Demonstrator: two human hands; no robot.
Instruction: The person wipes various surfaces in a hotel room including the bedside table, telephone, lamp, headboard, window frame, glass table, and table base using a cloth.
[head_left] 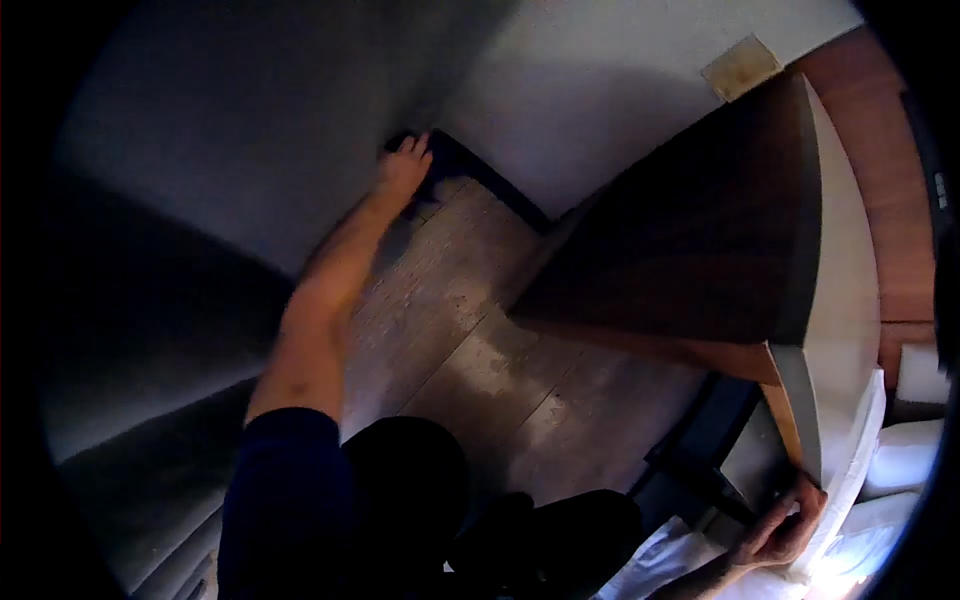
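Note:
My left hand (405,168) reaches far forward to the corner where the walls meet the floor. Its fingers are stretched out over the dark baseboard (492,185); deep shadow hides what lies under the palm. At the lower right, my right hand (785,525) is closed round the pale edge of a dark brown wooden furniture panel (690,230). That panel stands between my two hands, tilted in the picture, with its lower edge raised above the floor.
Wood-look floor planks (470,340) with pale patches of light lie below me. White cushions (905,455) and a bright light are at the right edge. A beige square plate (741,69) is on the pale wall. Dark objects (700,430) stand under the panel.

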